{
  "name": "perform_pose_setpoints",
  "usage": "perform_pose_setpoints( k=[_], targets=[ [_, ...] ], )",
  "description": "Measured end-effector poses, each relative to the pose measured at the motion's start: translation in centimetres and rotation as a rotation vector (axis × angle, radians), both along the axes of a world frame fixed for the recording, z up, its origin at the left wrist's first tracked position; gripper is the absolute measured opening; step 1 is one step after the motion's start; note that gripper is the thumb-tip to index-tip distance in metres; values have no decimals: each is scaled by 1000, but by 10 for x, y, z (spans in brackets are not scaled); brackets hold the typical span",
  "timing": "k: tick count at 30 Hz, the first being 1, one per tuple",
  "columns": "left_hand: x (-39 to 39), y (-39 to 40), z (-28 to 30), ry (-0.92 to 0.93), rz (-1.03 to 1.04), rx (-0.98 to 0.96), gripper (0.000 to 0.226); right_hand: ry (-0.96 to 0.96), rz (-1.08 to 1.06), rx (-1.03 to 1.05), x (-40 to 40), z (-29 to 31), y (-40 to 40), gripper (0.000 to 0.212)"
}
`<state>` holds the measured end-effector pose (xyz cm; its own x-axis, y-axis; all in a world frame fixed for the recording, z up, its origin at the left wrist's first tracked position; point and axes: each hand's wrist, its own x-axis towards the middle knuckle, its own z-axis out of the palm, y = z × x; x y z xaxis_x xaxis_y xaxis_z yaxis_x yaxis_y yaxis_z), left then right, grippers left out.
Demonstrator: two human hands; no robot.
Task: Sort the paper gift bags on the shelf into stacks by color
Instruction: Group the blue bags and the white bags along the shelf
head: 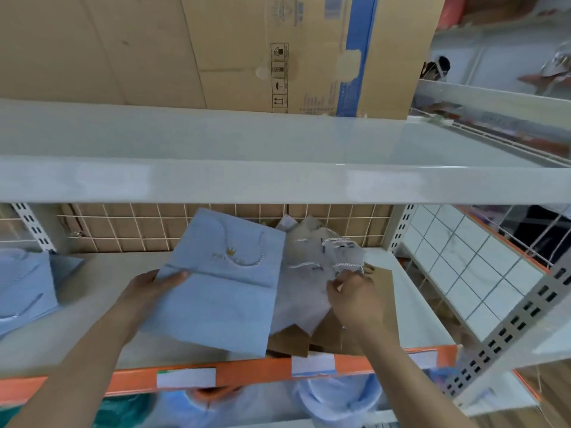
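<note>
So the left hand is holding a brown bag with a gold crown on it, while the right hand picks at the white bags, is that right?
Not quite: the bag in the left hand is light blue, not brown, as the head view shows. It does carry a gold crown, and the right hand is at the white bags.

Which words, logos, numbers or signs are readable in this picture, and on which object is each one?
Blue gift bag in the left hand: gold crown, gold word starting "PRI", rest hidden by the cord handle.
Cardboard box: handling symbols in black squares; printed text too blurred to read.
White labels on the orange shelf edge: no readable text.
</note>
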<state>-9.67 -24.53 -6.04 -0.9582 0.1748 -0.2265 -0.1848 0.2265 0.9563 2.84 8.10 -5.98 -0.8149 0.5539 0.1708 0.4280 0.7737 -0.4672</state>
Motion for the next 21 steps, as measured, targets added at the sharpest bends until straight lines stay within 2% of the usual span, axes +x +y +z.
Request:
perform_pose_setpoints(
  k=[6,9,11,13,15,17,21],
  targets=[
    [11,-49,4,86,320,36,20,-23,-12,241,-30,4,-29,36],
    [16,-65,7,146,454,22,21,-60,28,240,-44,0,-37,49],
    [20,-74,9,161,450,38,17,-99,99,202,-55,-4,-45,53],
    [21,-83,10,165,447,28,4,-132,148,61,-68,-8,-55,56],
    [24,-90,11,171,461,2,9,-160,171,-139,-80,-13,-66,58],
    [26,-97,10,137,466,-16,23,-153,161,-246,-92,-16,-75,62],
    [31,-114,4,98,512,-34,28,-216,57,-138,-111,-19,-96,82]
  ],
)
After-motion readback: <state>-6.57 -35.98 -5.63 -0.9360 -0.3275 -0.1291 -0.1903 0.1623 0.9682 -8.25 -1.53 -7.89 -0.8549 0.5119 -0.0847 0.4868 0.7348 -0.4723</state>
